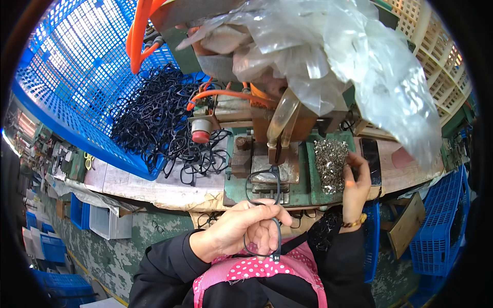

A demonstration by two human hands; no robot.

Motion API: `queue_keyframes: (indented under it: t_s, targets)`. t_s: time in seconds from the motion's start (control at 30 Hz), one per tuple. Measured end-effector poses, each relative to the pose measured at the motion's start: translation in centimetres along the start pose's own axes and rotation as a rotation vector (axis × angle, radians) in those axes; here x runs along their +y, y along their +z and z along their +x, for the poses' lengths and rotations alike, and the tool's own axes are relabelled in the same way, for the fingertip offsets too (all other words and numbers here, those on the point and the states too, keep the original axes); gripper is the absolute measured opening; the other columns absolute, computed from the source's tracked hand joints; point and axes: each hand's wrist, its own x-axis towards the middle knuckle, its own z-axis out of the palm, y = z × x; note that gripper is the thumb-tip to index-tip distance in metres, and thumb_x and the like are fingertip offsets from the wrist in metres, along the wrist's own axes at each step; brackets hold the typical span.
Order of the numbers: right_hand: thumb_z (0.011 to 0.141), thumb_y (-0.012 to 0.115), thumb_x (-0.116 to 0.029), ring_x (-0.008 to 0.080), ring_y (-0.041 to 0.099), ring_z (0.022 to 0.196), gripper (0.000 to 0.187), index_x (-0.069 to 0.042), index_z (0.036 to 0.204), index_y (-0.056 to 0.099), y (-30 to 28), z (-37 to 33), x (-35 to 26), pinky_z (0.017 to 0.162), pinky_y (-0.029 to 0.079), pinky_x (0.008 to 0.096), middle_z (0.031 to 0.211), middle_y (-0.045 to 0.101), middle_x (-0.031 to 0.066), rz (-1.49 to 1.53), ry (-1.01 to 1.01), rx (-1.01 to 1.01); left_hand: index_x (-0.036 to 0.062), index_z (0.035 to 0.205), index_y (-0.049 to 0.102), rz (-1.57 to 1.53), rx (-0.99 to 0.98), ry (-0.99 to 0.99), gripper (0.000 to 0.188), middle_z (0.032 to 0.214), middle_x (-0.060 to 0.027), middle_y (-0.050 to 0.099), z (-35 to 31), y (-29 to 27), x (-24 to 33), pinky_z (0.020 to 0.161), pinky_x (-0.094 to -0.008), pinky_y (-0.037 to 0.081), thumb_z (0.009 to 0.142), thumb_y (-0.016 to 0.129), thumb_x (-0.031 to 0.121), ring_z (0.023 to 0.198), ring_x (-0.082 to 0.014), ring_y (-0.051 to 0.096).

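In the head view, the left hand is in front of the person's body, thumb and fingers closed on a dark glasses frame. The frame stands on end in the picture: one ring reaches up past the thumb to the foot of a bench machine, the other comes down over the curled fingers toward a pink apron with white dots. Whether the upper ring touches the machine, I cannot tell.

The right hand is at the right edge of a heap of small pale and grey bits on a green tray. Its fingers are bent, with the tips at the heap — whether they pinch a bit, I cannot tell. A beaded bracelet circles that wrist. Just right of the tray lies a flat black thing, partly behind the hand.

Left of the machine, a large blue basket lies tipped, and a tangle of dark frames spills from it onto the table. A red button stands between the tangle and the machine, below an orange hose. A clear plastic bag hangs over the machine's top — a cream basket is behind it, at the right.
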Motion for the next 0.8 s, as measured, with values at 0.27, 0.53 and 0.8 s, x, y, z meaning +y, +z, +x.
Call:
queue_keyframes:
  t_s: [0.27, 0.53, 0.8]
  targets:
    - [0.08, 0.073, -0.004, 0.0418, 0.049, 0.127, 0.022, -0.003, 0.1, 0.065, 2.4, -1.0, -0.6, 0.108, 0.037, 0.052, 0.12, 0.063, 0.0152, -0.769, -0.483, -0.182, -0.0046, 0.109, 0.064, 0.019, 0.013, -0.022, 0.039, 0.073, -0.0181, 0.071, 0.0, 0.1, 0.1, 0.048, -0.0271, 0.051, 0.108, 0.048, 0.031, 0.05, -0.0215, 0.065]
    - [0.082, 0.07, -0.003, 0.0358, 0.055, 0.121, 0.009, -0.005, 0.09, 0.066, 2.5, -0.8, -0.5, 0.109, 0.037, 0.0497, 0.109, 0.068, 0.0103, -0.811, -0.526, -0.148, -0.0017, 0.105, 0.065, 1.365, 0.846, 1.057, 0.017, 0.091, -0.0122, 0.071, -3.7, -7.8, 1.2, 0.077, -0.0361, 0.054, 0.089, 0.066, 0.001, 0.083, -0.024, 0.068]
    - [0.091, 0.067, -0.006, 0.0319, 0.062, 0.1, 0.007, -0.004, 0.098, 0.065, 2.9, -1.8, -0.1, 0.092, 0.045, 0.0437, 0.097, 0.068, 0.0116, -0.579, -0.346, -0.016, 0.0044, 0.095, 0.071, 1.839, 1.165, 0.99, 0.017, 0.1, -0.0077, 0.07, -5.5, -20.0, 8.3, 0.083, -0.0372, 0.051, 0.08, 0.079, 0.008, 0.094, -0.0233, 0.063]
